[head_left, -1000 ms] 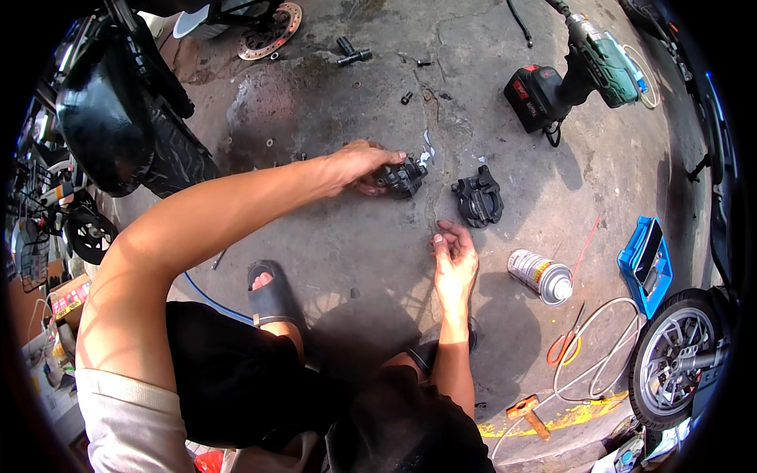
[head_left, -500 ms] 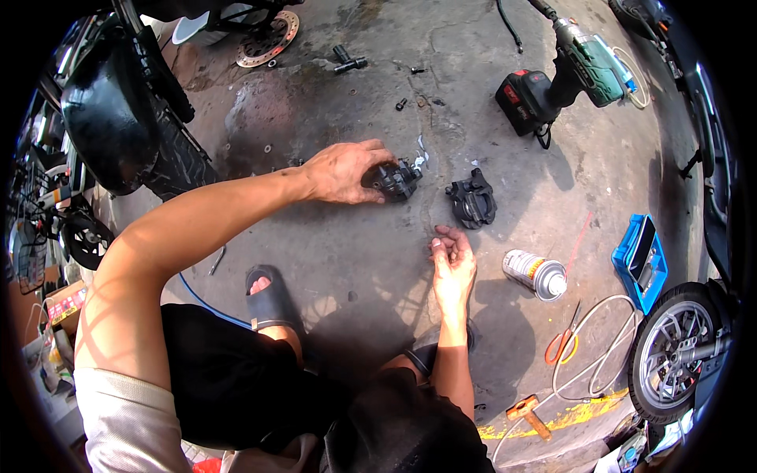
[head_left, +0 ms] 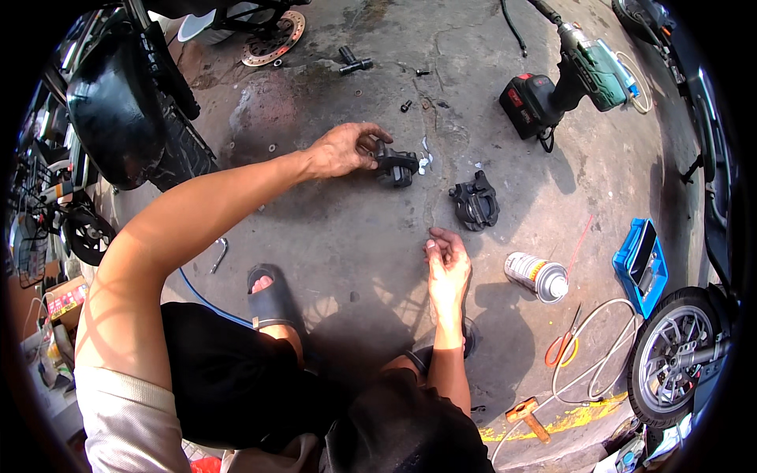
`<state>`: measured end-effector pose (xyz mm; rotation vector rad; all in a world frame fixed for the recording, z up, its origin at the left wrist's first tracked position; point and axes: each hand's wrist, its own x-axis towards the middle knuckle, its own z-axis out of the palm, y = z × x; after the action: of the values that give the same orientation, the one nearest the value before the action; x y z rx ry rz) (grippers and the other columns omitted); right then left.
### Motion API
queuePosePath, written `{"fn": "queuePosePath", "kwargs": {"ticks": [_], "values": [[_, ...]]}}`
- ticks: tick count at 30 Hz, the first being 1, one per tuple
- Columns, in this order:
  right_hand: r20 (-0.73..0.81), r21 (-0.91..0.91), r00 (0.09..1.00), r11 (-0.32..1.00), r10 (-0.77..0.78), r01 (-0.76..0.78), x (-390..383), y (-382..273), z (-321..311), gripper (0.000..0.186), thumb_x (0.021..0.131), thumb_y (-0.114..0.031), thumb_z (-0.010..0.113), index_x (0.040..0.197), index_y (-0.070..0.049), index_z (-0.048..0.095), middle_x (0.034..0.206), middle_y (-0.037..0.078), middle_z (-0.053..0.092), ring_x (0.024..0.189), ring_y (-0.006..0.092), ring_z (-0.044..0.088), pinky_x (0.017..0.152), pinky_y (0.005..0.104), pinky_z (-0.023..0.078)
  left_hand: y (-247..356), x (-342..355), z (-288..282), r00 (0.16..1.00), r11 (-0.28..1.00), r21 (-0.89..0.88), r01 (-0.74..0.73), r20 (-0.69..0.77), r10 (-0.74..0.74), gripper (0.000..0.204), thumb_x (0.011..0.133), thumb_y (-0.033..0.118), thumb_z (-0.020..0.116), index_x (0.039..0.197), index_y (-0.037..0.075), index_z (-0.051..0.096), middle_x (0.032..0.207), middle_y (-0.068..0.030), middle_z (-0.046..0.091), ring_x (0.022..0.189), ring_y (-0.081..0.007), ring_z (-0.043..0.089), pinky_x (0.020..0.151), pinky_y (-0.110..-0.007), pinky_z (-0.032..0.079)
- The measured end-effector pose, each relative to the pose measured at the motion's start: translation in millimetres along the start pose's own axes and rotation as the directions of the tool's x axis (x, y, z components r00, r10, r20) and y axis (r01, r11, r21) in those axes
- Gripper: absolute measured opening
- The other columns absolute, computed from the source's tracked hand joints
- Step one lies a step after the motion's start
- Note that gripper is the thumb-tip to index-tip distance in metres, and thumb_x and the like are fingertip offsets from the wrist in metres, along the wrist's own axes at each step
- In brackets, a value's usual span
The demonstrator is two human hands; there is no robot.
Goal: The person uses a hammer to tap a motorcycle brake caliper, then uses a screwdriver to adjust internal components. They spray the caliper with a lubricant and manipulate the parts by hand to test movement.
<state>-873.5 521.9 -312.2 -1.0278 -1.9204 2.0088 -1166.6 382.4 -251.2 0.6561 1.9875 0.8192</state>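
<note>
My left hand (head_left: 347,150) reaches out to a black brake caliper (head_left: 399,167) on the concrete floor, its thumb and curled fingers closed at the caliper's left end. Some white scraps (head_left: 424,163) lie just right of that caliper. A second black brake caliper (head_left: 476,203) rests a little nearer and to the right. Below it hovers my right hand (head_left: 448,256), palm turned up, fingers loosely bent and the thumb apart, with nothing seen in it. A spray can (head_left: 536,276) lies on its side to the right of this hand.
A cordless impact wrench (head_left: 579,71) stands at the far right. Nearer are a blue tray (head_left: 640,268), scissors (head_left: 562,349), a pale hose (head_left: 593,359) and a hammer (head_left: 530,416). Bolts (head_left: 355,61) and a brake disc (head_left: 274,38) lie far off. Motorcycle parts (head_left: 118,102) flank the left.
The caliper at my left hand has turned, and my grip has shifted from over it to its left end. My right hand has barely moved.
</note>
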Motion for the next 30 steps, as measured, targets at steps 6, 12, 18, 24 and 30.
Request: {"fn": "queuePosePath", "kwargs": {"ticks": [6, 12, 18, 24, 30], "values": [[-0.017, 0.016, 1.0, 1.0, -0.001, 0.001, 2, -1, -4, 0.025, 0.098, -0.008, 0.068, 0.121, -0.001, 0.071, 0.082, -0.002, 0.064, 0.07, 0.0069, 0.054, 0.066, 0.0243, 0.047, -3, 3, 0, 0.999, 0.999, -0.03, 0.03, -0.021, -0.031, 0.057, 0.086, 0.0, 0.077, 0.14, 0.008, 0.061, 0.12, -0.0126, 0.075, 0.116, -0.0238, 0.068, 0.105, -0.037, 0.052], [-0.02, 0.001, 1.0, 1.0, -0.007, 0.007, 0, 4, -5, 0.024, 0.097, -0.008, 0.069, 0.121, -0.002, 0.071, 0.082, -0.002, 0.063, 0.071, 0.0067, 0.053, 0.066, 0.0241, 0.047, -18, 7, 3, 0.988, 0.965, -0.232, 0.119, -0.068, -0.138, 0.059, 0.092, 0.003, 0.075, 0.148, 0.003, 0.055, 0.118, -0.007, 0.072, 0.107, -0.0158, 0.066, 0.095, -0.03, 0.053], [-0.005, 0.007, 1.0, 1.0, 0.001, -0.001, 0, 4, -7, 0.024, 0.099, -0.007, 0.068, 0.122, 0.0, 0.069, 0.085, -0.001, 0.065, 0.074, 0.007, 0.056, 0.069, 0.0235, 0.048, -17, 10, 1, 0.969, 0.953, -0.226, 0.203, -0.096, -0.229, 0.062, 0.094, 0.008, 0.077, 0.151, 0.003, 0.053, 0.116, -0.0045, 0.07, 0.101, -0.0123, 0.065, 0.086, -0.028, 0.053], [0.016, 0.002, 1.0, 1.0, 0.026, -0.026, 2, -1, -11, 0.024, 0.102, -0.006, 0.065, 0.124, 0.004, 0.066, 0.089, 0.002, 0.069, 0.082, 0.0086, 0.064, 0.074, 0.0233, 0.052, -15, 9, 0, 0.973, 0.953, -0.226, 0.2, -0.067, -0.22, 0.06, 0.095, 0.009, 0.076, 0.15, 0.003, 0.053, 0.117, -0.0049, 0.068, 0.101, -0.0127, 0.065, 0.088, -0.029, 0.053], [0.023, -0.026, 0.999, 0.999, 0.022, -0.022, 0, -5, -10, 0.025, 0.102, -0.007, 0.065, 0.125, 0.003, 0.065, 0.087, 0.001, 0.066, 0.08, 0.0084, 0.062, 0.073, 0.0234, 0.051, -18, 7, 1, 0.971, 0.948, -0.244, 0.207, -0.066, -0.229, 0.061, 0.096, 0.01, 0.075, 0.152, 0.002, 0.051, 0.12, -0.0056, 0.069, 0.103, -0.0126, 0.065, 0.088, -0.029, 0.053]]}}
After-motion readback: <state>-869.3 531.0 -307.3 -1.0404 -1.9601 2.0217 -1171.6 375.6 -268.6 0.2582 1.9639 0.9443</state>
